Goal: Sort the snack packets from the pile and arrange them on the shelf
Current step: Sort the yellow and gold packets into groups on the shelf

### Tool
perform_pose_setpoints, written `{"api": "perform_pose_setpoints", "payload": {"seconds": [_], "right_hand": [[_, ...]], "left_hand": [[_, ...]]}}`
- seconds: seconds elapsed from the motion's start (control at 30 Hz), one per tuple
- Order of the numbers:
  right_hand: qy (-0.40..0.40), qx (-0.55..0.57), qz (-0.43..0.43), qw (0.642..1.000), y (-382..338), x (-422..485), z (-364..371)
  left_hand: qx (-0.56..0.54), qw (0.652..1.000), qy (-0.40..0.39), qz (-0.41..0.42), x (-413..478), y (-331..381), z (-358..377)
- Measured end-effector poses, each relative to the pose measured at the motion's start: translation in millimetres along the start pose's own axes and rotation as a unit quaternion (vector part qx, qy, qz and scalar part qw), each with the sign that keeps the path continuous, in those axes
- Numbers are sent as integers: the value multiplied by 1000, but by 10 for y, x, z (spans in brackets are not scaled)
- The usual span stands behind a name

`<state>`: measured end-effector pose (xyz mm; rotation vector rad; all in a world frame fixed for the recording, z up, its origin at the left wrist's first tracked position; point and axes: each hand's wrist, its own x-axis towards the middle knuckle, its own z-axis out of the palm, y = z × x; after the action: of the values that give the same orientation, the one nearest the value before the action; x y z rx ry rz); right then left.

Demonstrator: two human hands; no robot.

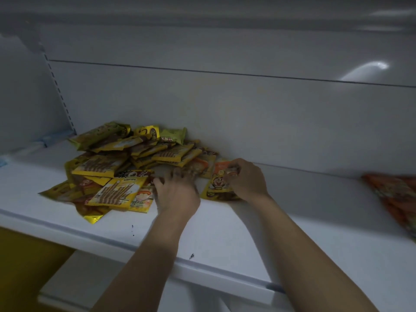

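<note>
The pile point(126, 167) of yellow packets lies centre-left in the frame, on the white shelf point(225, 233). The left hand point(177, 191) reaches into the pile's right edge with its fingers a little apart over the packets; blur hides whether they grip anything. Just to the right, the right hand point(246, 180) curls its fingers onto a cartoon packet point(217, 185) that lies flat on the shelf. Orange packets point(396, 197) lie at the right edge of the frame.

Orange packets point(392, 194) ran blurred off the right edge, fingertips point(177, 174) of the left hand point(177, 194) were smeared, and the right hand point(246, 181) half hid its yellow packet point(216, 186).
</note>
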<state>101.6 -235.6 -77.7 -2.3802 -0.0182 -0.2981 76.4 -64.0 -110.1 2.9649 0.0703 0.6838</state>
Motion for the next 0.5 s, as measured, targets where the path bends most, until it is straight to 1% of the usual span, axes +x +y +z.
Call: {"api": "perform_pose_setpoints", "payload": {"seconds": [0.07,0.13,0.2,0.23,0.27,0.37,0.43,0.5], "right_hand": [[-1,-15,7,1000,0,-5,1],[0,-36,3,999,13,18,-33],[0,-46,4,999,42,41,-67],[-3,-42,8,999,55,45,-85],[-7,-37,11,999,70,52,-98],[-12,-20,4,1000,75,66,-126],[-17,-25,-3,1000,76,77,-118],[-22,-38,-10,999,75,84,-116]], "left_hand": [[-31,999,-14,34,-18,30,25],[-106,992,-20,66,-13,44,38],[-181,981,-32,61,0,32,40],[-190,980,-29,51,-4,29,20],[-177,983,-26,42,-9,25,6],[-58,997,-42,13,-34,42,3],[-3,999,-47,3,-64,70,6],[16,1000,-3,16,-78,84,22]]}}
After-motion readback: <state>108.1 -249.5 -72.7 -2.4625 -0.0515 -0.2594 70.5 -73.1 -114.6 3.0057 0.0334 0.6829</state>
